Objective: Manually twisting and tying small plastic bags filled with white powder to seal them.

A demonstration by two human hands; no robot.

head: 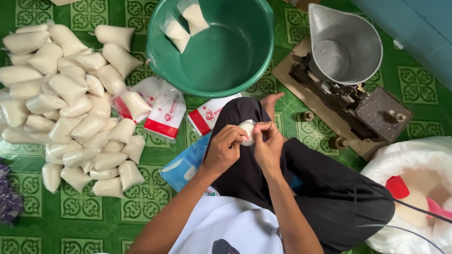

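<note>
both hands meet over the person's raised knee, the left hand [226, 148] and right hand [268, 144] each pinching the top of a small clear bag of white grains [247, 130], fingers closed on its neck; this looks like the tying-off step, and it calls for a tight twist and knot with the bag kept upright. beyond the knee lies a green basin [220, 65] holding two filled bags, left of it a heap of finished bags [67, 100], right of it a metal-pan scale [343, 61]
</note>
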